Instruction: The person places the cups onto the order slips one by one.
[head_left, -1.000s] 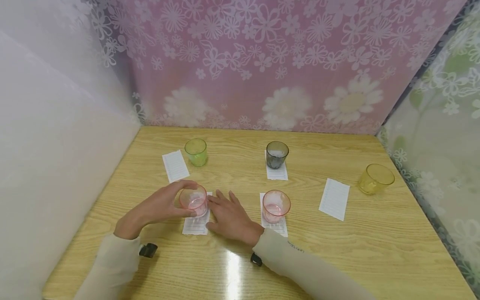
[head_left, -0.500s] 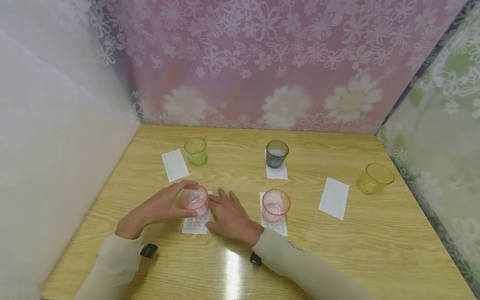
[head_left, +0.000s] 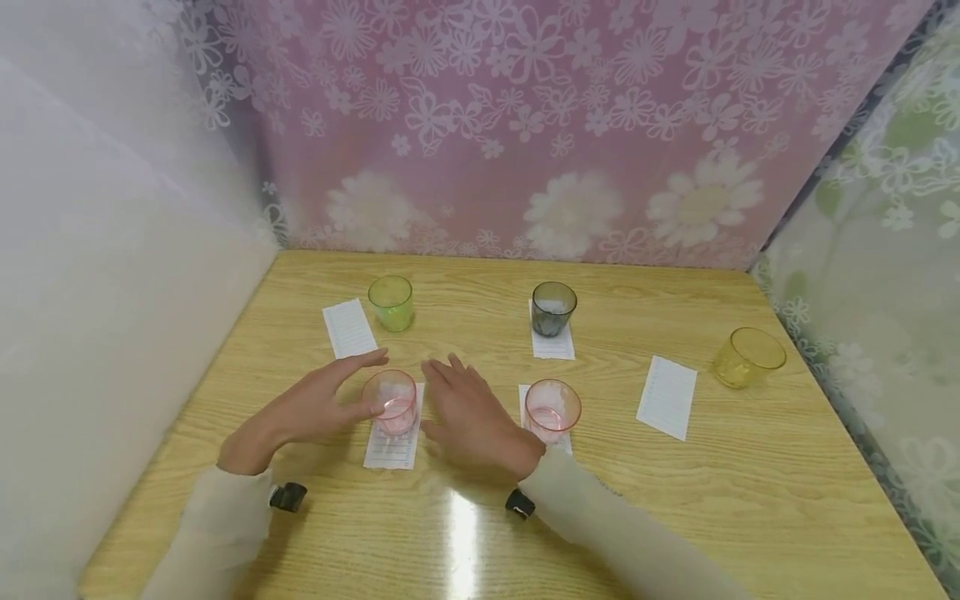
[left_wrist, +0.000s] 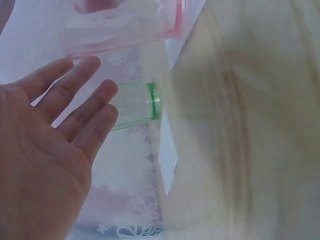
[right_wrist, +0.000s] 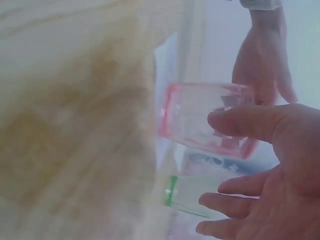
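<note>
A clear pink cup (head_left: 392,404) stands upright on a lined white paper slip (head_left: 392,454) at the front left of the table. My left hand (head_left: 307,407) is at the cup's left side, thumb and fingers spread apart and not gripping it; in the left wrist view the fingers (left_wrist: 95,95) are relaxed, below the pink cup (left_wrist: 120,25). My right hand (head_left: 480,417) hovers to the right of the cup, fingers straight and pointing away from me. In the right wrist view its thumb (right_wrist: 235,122) overlaps the pink cup (right_wrist: 200,117).
A second pink cup (head_left: 552,410) stands on a slip to the right. Behind are a green cup (head_left: 392,305) beside a slip (head_left: 350,329) and a grey cup (head_left: 553,310) on another. A yellow cup (head_left: 750,358) is far right, near a slip (head_left: 667,398).
My left hand has loosened from the pink cup and drawn slightly left. My right hand has lifted and shifted a little right, off the paper. The cup has stayed in place.
</note>
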